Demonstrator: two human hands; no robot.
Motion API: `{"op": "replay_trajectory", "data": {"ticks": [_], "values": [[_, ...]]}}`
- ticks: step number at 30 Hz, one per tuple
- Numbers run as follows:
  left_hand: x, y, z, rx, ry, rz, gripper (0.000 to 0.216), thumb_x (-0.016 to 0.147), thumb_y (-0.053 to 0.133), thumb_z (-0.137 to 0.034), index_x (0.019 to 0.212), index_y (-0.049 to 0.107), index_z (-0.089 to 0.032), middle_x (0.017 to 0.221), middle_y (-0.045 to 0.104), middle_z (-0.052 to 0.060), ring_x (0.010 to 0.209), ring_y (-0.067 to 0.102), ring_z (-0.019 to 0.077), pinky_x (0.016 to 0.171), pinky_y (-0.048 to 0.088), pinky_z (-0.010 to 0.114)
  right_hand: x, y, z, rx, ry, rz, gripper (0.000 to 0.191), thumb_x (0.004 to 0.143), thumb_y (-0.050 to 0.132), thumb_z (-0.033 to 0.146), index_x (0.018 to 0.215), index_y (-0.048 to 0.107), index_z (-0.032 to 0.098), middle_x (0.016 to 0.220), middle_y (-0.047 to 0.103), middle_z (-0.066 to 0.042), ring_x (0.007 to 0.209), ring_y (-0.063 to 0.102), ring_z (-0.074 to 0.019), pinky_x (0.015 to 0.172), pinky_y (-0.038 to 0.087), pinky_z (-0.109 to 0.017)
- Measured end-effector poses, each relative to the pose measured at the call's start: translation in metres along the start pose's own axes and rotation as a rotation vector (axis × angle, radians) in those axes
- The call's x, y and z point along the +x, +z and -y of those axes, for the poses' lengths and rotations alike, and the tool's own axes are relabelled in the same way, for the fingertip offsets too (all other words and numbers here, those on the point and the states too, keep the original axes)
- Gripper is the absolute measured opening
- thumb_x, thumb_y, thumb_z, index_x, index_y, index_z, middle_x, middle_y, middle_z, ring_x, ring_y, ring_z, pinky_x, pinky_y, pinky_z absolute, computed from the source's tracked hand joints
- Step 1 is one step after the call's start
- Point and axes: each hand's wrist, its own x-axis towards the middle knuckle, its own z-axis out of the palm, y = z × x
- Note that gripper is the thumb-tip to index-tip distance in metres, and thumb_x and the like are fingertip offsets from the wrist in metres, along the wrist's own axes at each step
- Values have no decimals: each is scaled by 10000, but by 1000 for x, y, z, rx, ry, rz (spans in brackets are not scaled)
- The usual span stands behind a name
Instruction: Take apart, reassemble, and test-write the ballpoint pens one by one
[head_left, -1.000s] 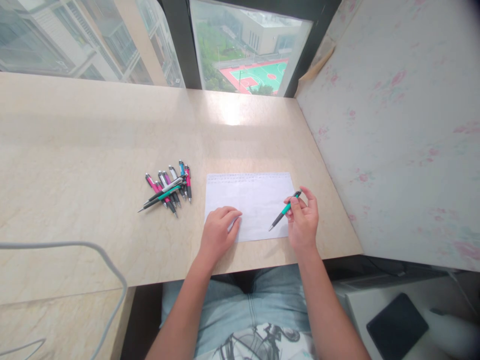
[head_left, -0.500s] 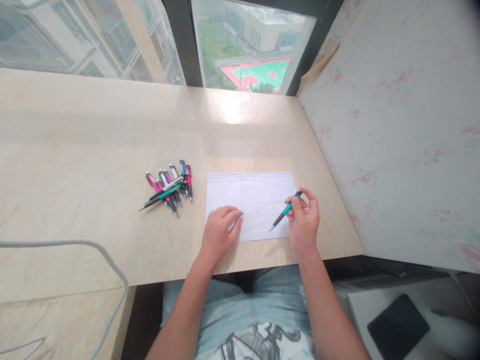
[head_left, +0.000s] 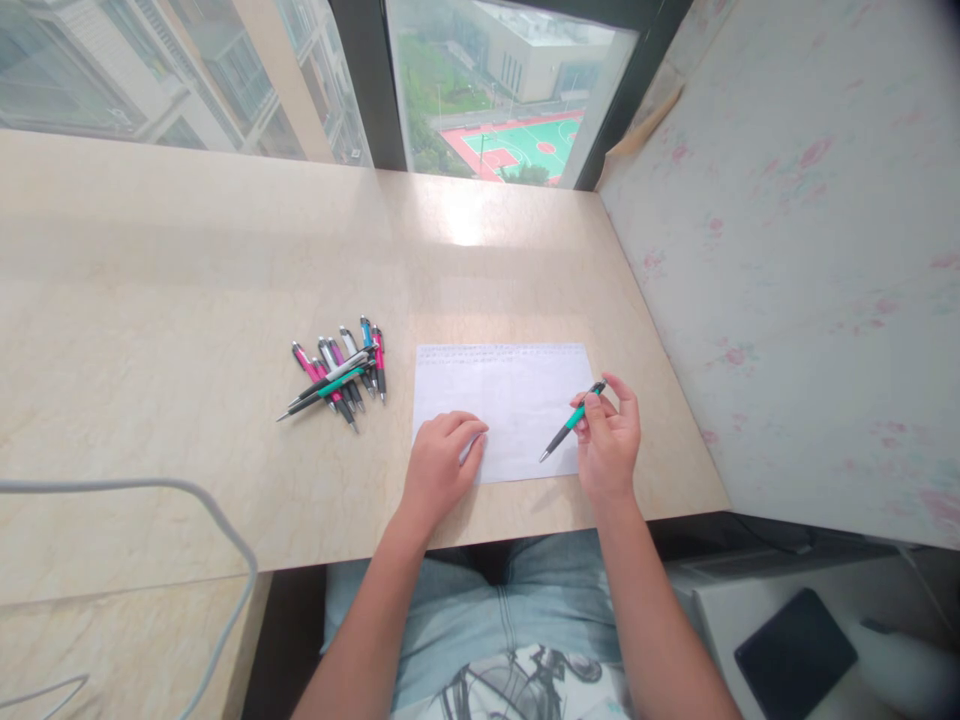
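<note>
A white sheet of paper (head_left: 517, 400) lies on the desk in front of me, with rows of small marks along its top edge. My left hand (head_left: 444, 460) rests on the sheet's lower left part, thumb apart from the gently bent fingers, holding nothing. Between the thumb and fingers of my right hand (head_left: 609, 445) is a green and black ballpoint pen (head_left: 576, 418). The pen slants down to the left, its tip over the paper's lower right part and seemingly just above it. Left of the paper lies a crossed pile of pens (head_left: 337, 380) in pink, white, purple, blue and green.
The pale marbled desk (head_left: 187, 330) runs back to a window (head_left: 510, 90). A flowered wall (head_left: 795, 260) borders it on the right. At the lower left a grey cable (head_left: 214, 510) loops over the desk. A dark flat object (head_left: 796, 655) lies below, at the lower right.
</note>
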Motion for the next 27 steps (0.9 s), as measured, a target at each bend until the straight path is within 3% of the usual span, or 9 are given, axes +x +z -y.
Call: {"op": "replay_trajectory", "data": {"ticks": [4,9,13,18,23,27], "values": [[0,0,1,0,2,-3,185,918,497,-242,989,668,-232,1010,689,66,930,614,230,832,456,409,0,1,0,-2,-19,-36,386,783,736,383,1098,554,254,767,678,9,580,539,-89,491,360,-195],[-1,0,0,16,-2,5,177,924,495,-236,985,661,-227,1022,688,61,940,609,230,840,449,405,6,4,1,17,23,-51,528,785,731,408,1249,513,281,755,639,41,557,510,-75,480,355,-186],[0,-1,-1,18,-3,7,167,915,510,-230,975,665,-225,1017,690,59,928,614,230,833,447,401,21,7,1,157,152,7,339,762,750,431,992,637,210,765,571,37,533,451,-46,437,341,-172],[0,-1,-1,11,-2,10,166,916,509,-232,980,662,-232,1025,687,59,933,614,229,838,447,399,42,17,1,356,324,100,360,697,804,421,674,525,196,623,473,68,480,398,-41,367,309,-157],[-1,-1,-1,10,-1,12,165,922,499,-224,954,661,-229,1009,686,58,931,610,227,844,443,402,50,33,0,485,370,198,403,692,825,316,601,450,198,521,377,107,428,358,-24,326,272,-123],[-1,-1,-2,7,-3,15,163,930,491,-222,947,653,-218,1015,682,58,932,603,223,844,437,403,53,43,-4,577,425,193,300,718,801,243,631,516,200,536,483,97,470,453,-27,395,391,-119]]}}
